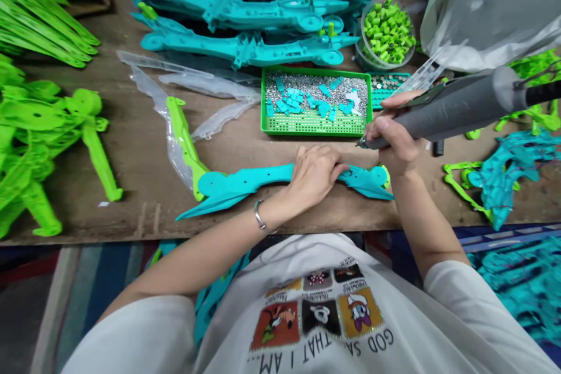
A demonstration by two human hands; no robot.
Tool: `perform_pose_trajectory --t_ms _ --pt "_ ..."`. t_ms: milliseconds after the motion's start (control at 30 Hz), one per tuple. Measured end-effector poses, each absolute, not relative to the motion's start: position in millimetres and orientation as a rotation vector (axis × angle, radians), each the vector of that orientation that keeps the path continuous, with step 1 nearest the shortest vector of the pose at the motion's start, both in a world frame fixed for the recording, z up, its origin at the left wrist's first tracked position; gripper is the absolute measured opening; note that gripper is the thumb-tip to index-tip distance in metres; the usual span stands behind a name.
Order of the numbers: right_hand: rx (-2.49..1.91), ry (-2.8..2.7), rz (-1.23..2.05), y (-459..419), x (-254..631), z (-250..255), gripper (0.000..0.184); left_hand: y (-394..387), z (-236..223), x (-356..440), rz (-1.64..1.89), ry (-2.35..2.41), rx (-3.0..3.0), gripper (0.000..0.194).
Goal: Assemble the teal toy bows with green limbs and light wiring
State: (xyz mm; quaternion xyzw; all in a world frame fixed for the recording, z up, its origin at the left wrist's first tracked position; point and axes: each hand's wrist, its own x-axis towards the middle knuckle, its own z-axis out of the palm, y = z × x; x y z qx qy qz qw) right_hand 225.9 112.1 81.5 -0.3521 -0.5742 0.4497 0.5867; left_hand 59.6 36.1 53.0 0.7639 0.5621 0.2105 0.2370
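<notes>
A long teal plastic toy part (245,182) lies along the near edge of the wooden table (140,146). My left hand (313,174) presses down on its middle, fingers curled over it. My right hand (394,137) grips a grey electric screwdriver (451,110), whose tip points down just above the teal part's right end. A green plastic piece (186,143) lies under the part's left end.
Behind my hands sits a green tray (315,124) with screws and small teal bits. Stacked teal parts (245,17) fill the back, a bowl of green pieces (389,32) stands back right, green parts (39,128) lie left, and a plastic bag (491,6) hangs right.
</notes>
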Motion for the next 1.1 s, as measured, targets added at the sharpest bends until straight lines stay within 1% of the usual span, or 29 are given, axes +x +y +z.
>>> perform_pose_trajectory --t_ms 133,300,800,967,1100 --pt "-0.797 -1.331 1.06 112 227 80 0.033 32 54 69 0.458 1.674 2.094 0.026" --pt "-0.796 -1.35 1.047 113 225 81 0.035 28 56 74 0.378 1.721 2.112 0.024" --pt "-0.795 -1.338 1.057 114 226 77 0.033 25 47 75 0.465 1.734 2.113 0.032" --pt "-0.719 -1.329 1.067 117 225 81 0.028 24 44 75 0.452 1.717 2.181 0.027" --pt "-0.796 -1.343 1.015 122 228 83 0.034 25 44 75 0.469 1.687 2.153 0.025"
